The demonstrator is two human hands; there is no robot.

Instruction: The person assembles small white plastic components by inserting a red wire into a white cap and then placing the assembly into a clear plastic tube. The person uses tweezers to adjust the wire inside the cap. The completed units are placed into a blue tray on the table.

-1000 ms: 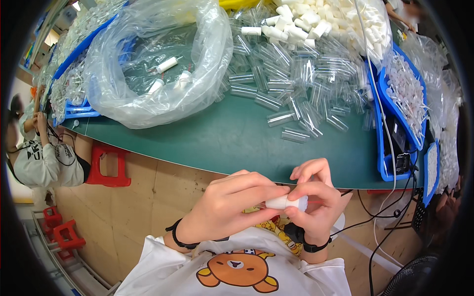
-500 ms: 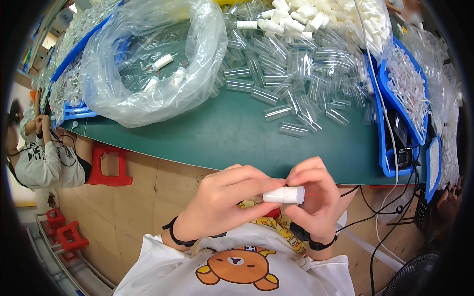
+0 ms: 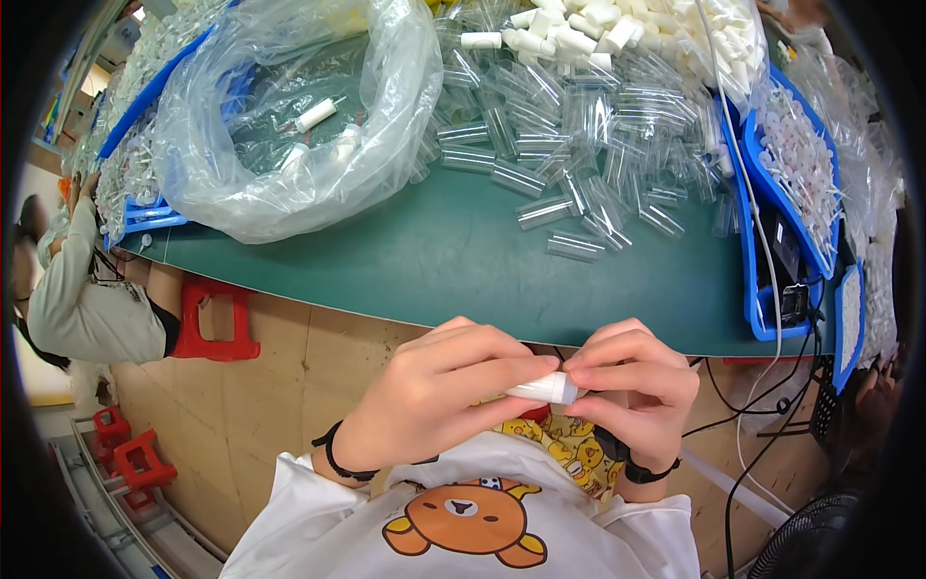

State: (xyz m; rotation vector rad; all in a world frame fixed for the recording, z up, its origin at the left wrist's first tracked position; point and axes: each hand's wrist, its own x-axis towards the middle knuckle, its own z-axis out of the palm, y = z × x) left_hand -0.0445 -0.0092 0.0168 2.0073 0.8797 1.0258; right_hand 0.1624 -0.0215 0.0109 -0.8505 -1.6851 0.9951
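Bright, diffuse light; glints on clear tubes [image 3: 574,145]; tabletop [image 3: 424,261] bowed; corners black.

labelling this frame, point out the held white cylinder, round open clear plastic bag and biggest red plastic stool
Held white cylinder [image 3: 548,388]: head view, uncovered side.
Round open clear plastic bag [image 3: 275,214]: head view, front wall.
Biggest red plastic stool [image 3: 245,324]: head view, right side.

Left hand [image 3: 439,381] pinching, pointing right; right hand [image 3: 644,388] pinching, pointing left; fingertips [image 3: 547,364] close together.

Both hands [image 3: 424,386] on white cylinder [image 3: 542,388], clear tubes [image 3: 519,178], green table [image 3: 405,261]
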